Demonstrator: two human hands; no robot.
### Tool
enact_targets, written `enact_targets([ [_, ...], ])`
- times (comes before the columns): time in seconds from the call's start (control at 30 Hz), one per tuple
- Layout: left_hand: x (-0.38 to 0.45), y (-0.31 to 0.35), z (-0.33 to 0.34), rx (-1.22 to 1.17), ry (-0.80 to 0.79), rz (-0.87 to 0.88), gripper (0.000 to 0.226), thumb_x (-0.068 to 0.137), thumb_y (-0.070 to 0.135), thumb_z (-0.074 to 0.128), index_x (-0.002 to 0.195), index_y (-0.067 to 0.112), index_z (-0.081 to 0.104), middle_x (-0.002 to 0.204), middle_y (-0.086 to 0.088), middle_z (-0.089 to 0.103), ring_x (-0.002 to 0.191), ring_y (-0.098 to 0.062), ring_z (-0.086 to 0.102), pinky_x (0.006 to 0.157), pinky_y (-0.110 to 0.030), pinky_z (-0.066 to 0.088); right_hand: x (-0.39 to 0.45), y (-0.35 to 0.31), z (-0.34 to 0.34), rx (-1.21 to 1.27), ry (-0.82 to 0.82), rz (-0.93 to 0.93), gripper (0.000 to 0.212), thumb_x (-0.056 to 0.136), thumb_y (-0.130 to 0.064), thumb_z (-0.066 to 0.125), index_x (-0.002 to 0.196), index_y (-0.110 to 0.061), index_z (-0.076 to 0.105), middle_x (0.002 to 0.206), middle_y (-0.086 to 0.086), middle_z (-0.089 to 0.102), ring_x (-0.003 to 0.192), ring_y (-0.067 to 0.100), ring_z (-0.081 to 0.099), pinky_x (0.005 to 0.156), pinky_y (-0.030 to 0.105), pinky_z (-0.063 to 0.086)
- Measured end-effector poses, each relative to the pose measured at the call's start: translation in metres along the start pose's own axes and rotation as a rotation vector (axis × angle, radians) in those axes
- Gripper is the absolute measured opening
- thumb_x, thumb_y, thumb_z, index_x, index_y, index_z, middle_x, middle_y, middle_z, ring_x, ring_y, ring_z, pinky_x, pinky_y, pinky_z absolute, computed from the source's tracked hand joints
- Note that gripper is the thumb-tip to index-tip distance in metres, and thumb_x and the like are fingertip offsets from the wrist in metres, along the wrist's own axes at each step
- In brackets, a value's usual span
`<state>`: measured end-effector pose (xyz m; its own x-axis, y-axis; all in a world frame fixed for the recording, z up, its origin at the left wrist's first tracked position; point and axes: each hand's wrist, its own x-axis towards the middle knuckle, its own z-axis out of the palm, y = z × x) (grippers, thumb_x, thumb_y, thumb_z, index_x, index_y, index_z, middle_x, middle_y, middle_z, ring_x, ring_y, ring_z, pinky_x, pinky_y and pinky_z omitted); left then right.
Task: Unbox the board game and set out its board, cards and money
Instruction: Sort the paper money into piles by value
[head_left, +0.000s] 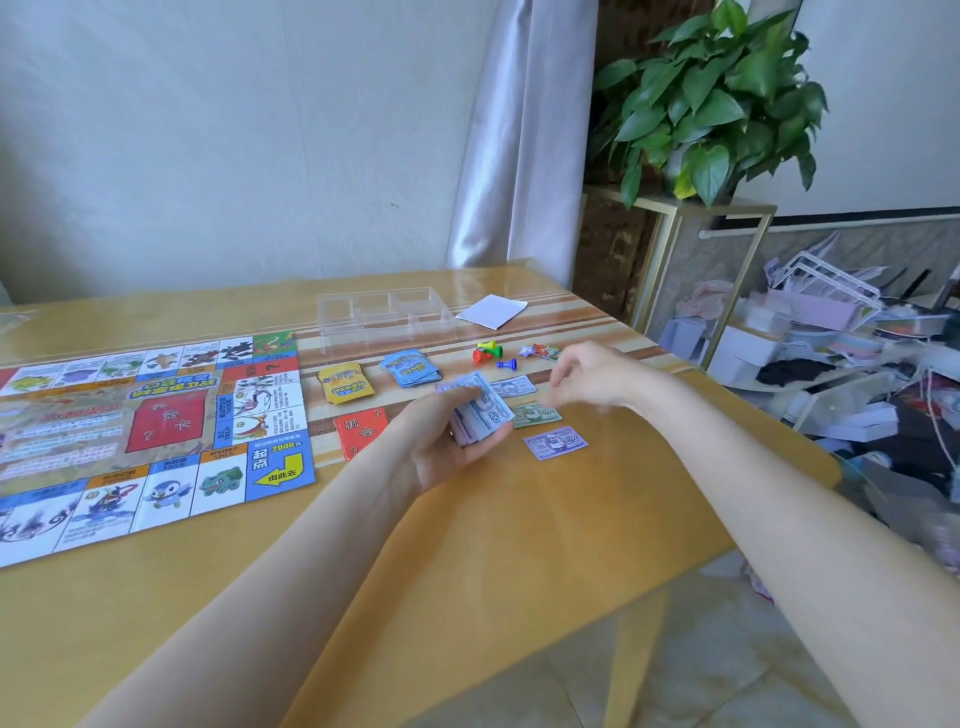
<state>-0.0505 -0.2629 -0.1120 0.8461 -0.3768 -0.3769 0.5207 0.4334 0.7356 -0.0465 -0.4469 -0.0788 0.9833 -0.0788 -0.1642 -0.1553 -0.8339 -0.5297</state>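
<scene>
Two hands | left grip (447, 441) holds money stack (480, 413) | right grip (587, 376) blurred, state unclear

A: Your board (150, 431) lies at frame left on the table (571, 519). What sits right of it?

B: Two card decks (345, 383) (412, 368) side by side, a third card pile (358, 428) below them, partly behind your left hand (447, 441).

A: And the money?

B: A stack of notes (480, 413) in your left hand; single notes (555, 442) on the table just right of it, below your right hand (592, 376). Pawns (488, 353) lie above; tray (384, 317) and paper sheet (491, 310) behind them.
</scene>
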Motion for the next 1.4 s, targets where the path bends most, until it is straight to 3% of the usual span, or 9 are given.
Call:
enact_targets([
  [0.1, -0.001, -0.004, 0.001, 0.01, -0.041, 0.006, 0.016, 0.092, 0.003, 0.052, 0.107, 0.0, 0.055, 0.095, -0.016, 0.065, 0.082, -0.024, 0.065, 0.058, -0.036, 0.059, -0.008, -0.013, 0.006, 0.428, -0.142, -0.139, 0.023, 0.08, -0.024, 0.072, 0.091, -0.007, 0.061, 0.076, 0.002, 0.056, 0.066, 0.015, 0.048, 0.052, 0.022, 0.036],
  [0.17, -0.003, -0.006, 0.004, 0.009, -0.078, 0.007, 0.02, 0.093, 0.005, 0.052, 0.113, 0.0, 0.055, 0.099, -0.016, 0.065, 0.083, -0.023, 0.065, 0.061, -0.035, 0.059, -0.012, -0.019, 0.012, 0.438, -0.157, -0.189, 0.017, 0.078, -0.016, 0.074, 0.082, -0.01, 0.059, 0.07, 0.001, 0.057, 0.061, 0.013, 0.05, 0.052, 0.021, 0.039],
  [0.33, -0.008, -0.003, 0.004, -0.042, -0.155, 0.061, 0.02, 0.095, -0.001, 0.043, 0.11, 0.0, 0.054, 0.107, -0.018, 0.064, 0.093, -0.028, 0.065, 0.071, -0.043, 0.057, -0.007, -0.015, 0.017, 0.489, 0.015, -0.177, 0.014, 0.079, -0.007, 0.072, 0.077, -0.011, 0.059, 0.068, 0.004, 0.062, 0.052, 0.01, 0.052, 0.046, 0.018, 0.039],
  [0.47, -0.001, 0.009, 0.0, -0.085, -0.009, 0.133, 0.034, 0.091, -0.008, 0.045, 0.124, -0.002, 0.046, 0.122, -0.025, 0.056, 0.1, -0.035, 0.062, 0.061, -0.043, 0.059, 0.003, -0.008, 0.009, 0.758, 0.22, -0.13, 0.011, 0.089, -0.002, 0.057, 0.096, -0.009, 0.06, 0.08, 0.01, 0.066, 0.043, 0.012, 0.058, 0.037, 0.018, 0.037],
  [0.6, 0.007, 0.022, -0.01, -0.095, 0.026, 0.151, 0.031, 0.089, -0.008, 0.047, 0.119, -0.001, 0.048, 0.12, -0.026, 0.056, 0.106, -0.039, 0.06, 0.062, -0.043, 0.059, 0.025, -0.002, 0.008, 0.516, 0.3, -0.065, 0.023, 0.089, -0.001, 0.056, 0.111, -0.003, 0.062, 0.071, 0.007, 0.059, 0.051, 0.015, 0.05, 0.048, 0.023, 0.041],
  [0.8, 0.021, 0.026, -0.02, -0.101, 0.008, 0.127, 0.035, 0.09, -0.008, 0.046, 0.123, 0.001, 0.045, 0.121, -0.027, 0.055, 0.105, -0.045, 0.06, 0.064, -0.043, 0.059, 0.055, -0.006, 0.013, 0.263, 0.236, -0.022, 0.023, 0.08, -0.003, 0.068, 0.102, -0.006, 0.063, 0.081, 0.015, 0.068, 0.05, 0.014, 0.05, 0.051, 0.022, 0.041],
  [1.1, 0.029, 0.026, -0.02, -0.036, 0.03, 0.095, 0.019, 0.09, -0.008, 0.048, 0.108, -0.001, 0.051, 0.109, -0.021, 0.061, 0.095, -0.033, 0.064, 0.065, -0.044, 0.059, 0.071, -0.013, 0.012, -0.072, 0.051, -0.072, 0.008, 0.085, -0.013, 0.065, 0.092, -0.017, 0.065, 0.061, -0.001, 0.055, 0.051, 0.011, 0.049, 0.058, 0.022, 0.04],
  [1.3, 0.031, 0.025, -0.02, -0.02, 0.036, 0.084, 0.022, 0.09, -0.007, 0.049, 0.111, -0.001, 0.052, 0.117, -0.023, 0.059, 0.101, -0.034, 0.063, 0.065, -0.043, 0.059, 0.072, -0.002, 0.029, -0.09, 0.179, -0.075, 0.027, 0.079, -0.015, 0.073, 0.104, -0.01, 0.065, 0.106, 0.005, 0.057, 0.086, 0.015, 0.048, 0.063, 0.022, 0.034],
  [1.4, 0.032, 0.024, -0.018, -0.022, 0.045, 0.09, 0.028, 0.09, -0.007, 0.05, 0.117, 0.0, 0.05, 0.117, -0.022, 0.059, 0.097, -0.034, 0.064, 0.064, -0.043, 0.059, 0.07, -0.004, 0.025, 0.006, 0.277, -0.094, 0.028, 0.079, -0.019, 0.072, 0.104, -0.012, 0.062, 0.106, 0.005, 0.057, 0.087, 0.014, 0.049, 0.07, 0.024, 0.036],
])
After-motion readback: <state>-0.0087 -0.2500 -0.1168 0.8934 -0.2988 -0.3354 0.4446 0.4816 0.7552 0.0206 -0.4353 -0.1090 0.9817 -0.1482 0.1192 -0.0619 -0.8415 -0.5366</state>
